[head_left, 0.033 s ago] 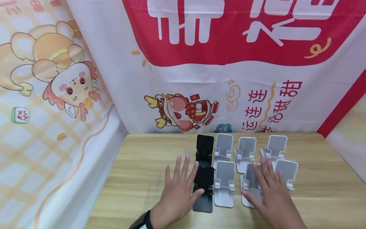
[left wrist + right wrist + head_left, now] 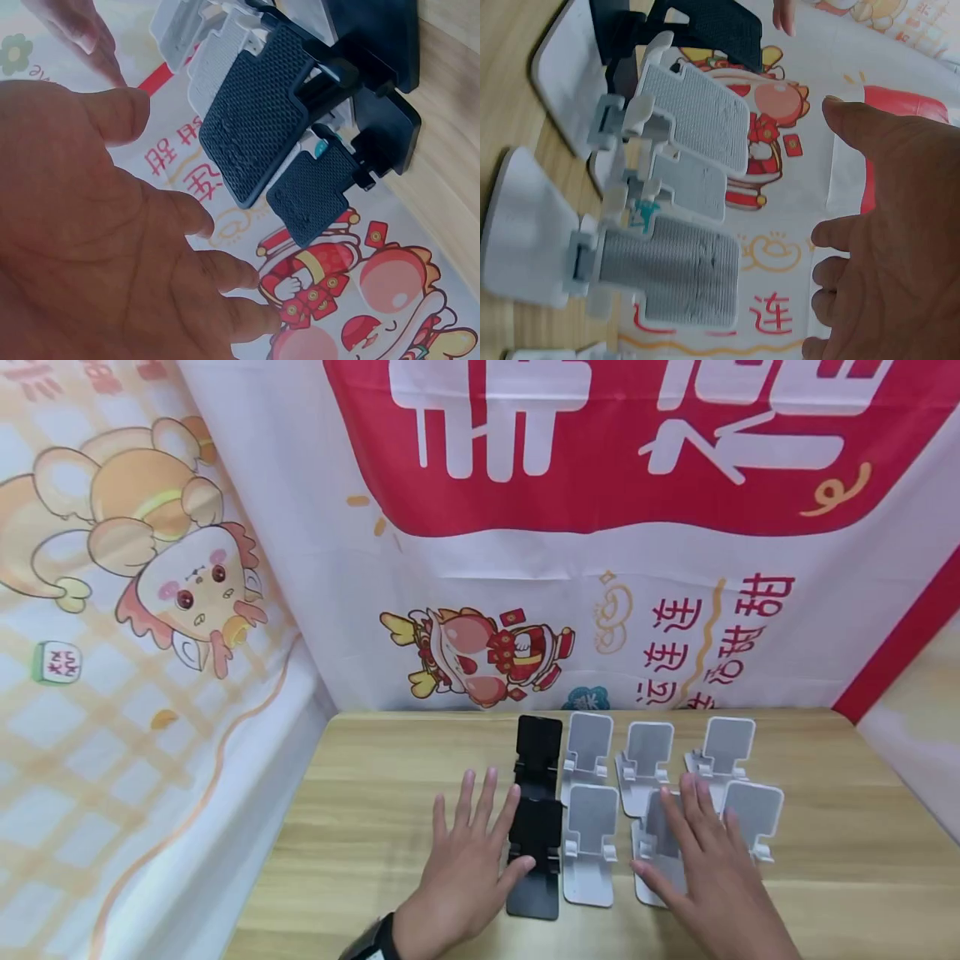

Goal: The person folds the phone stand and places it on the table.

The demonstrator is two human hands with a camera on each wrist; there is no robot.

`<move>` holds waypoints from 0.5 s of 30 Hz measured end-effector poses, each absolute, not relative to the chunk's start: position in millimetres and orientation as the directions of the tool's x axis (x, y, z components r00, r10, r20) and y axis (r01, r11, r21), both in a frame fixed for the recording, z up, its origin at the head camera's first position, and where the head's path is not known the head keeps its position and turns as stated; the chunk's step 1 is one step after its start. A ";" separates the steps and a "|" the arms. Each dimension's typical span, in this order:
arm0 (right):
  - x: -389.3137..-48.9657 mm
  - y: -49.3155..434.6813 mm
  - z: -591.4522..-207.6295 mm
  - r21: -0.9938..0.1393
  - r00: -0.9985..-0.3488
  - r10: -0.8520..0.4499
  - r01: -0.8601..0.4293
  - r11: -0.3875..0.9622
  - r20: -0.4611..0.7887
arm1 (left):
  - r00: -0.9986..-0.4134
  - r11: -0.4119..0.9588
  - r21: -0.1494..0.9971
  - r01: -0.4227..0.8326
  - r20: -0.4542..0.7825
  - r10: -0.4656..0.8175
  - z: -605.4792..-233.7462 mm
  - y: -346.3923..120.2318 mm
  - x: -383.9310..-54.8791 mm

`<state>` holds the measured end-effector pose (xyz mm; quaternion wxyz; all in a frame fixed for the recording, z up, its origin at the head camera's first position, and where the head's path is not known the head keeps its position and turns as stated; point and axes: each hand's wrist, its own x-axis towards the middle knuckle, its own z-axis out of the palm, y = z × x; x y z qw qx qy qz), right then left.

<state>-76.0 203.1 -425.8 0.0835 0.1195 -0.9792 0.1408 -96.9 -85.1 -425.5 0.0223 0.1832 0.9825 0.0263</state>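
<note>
Black plastic folding stand with a textured rectangular plate (image 2: 536, 820) is standing on the pale wood-grain tabletop (image 2: 360, 793); I'm using it as my landmark. Just behind it another black stand (image 2: 538, 739) is standing, and to its right six white plastic folding stands with grey pads (image 2: 592, 817) are filling two rows. Left of the landmark, the bare left hand (image 2: 463, 870) is spreading its fingers, gripping nothing; well right of it, the right hand (image 2: 716, 864) is reaching over white stands, also released. I'm judging this step as hands resting free around an arranged set; any next move is probably calling for curling fingers round one stand without knocking its neighbours. Behind and right of the landmark, I'm reading red characters (image 2: 776, 589), 连 and 甜, on the white fabric backdrop (image 2: 480, 560). I'm finding no legible brand.
</note>
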 end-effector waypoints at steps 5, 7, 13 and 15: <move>-86.0 175.3 -418.8 -0.268 -0.928 -0.283 -0.344 0.900 0.242 | -0.942 0.936 0.139 0.324 -0.051 0.333 -426.4 -91.6 -94.0; -97.9 156.7 -413.6 -0.257 -0.898 -0.319 -0.399 0.880 0.302 | -0.949 0.934 0.204 0.294 -0.049 0.310 -423.9 -93.0 -94.3; -140.4 95.2 -403.9 -0.187 -0.845 -0.411 -0.490 0.851 0.342 | -0.962 0.910 0.340 0.239 -0.043 0.268 -411.1 -95.9 -99.9; -149.7 80.2 -406.3 -0.161 -0.845 -0.442 -0.502 0.850 0.300 | -0.961 0.901 0.366 0.232 -0.057 0.271 -408.5 -97.4 -100.6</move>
